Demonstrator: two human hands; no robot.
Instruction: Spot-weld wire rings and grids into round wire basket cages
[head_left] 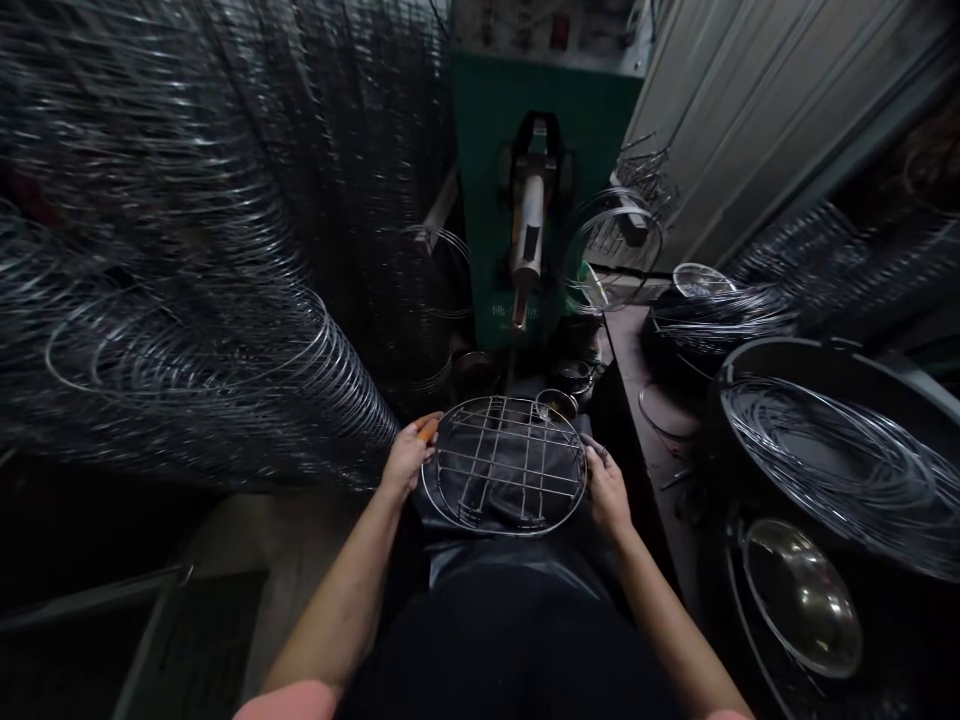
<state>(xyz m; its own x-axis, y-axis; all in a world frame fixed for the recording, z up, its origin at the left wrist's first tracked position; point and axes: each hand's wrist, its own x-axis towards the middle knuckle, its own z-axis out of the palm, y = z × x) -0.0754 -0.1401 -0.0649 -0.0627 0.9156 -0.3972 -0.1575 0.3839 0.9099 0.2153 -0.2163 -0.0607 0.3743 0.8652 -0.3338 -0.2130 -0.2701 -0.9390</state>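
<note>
A round wire rack (504, 462) with crossing bars inside its rim is held level over a dark apron on my lap. My left hand (407, 455) is closed on the rim at its left side, with an orange cover on a finger. On the opposite side, my right hand (606, 484) grips the rim, its fingertips dark. In front of the rack, a green machine (487, 150) carries a metal arm (529, 230) that ends in a copper-coloured tip (520, 310).
Tall stacks of wire rings (330, 360) crowd the left. To the right, a bench edge (637, 400) runs beside a large dark tub (840, 365) of loose wire rings (840, 450). A shiny round metal lid or bowl (802, 597) lies below it.
</note>
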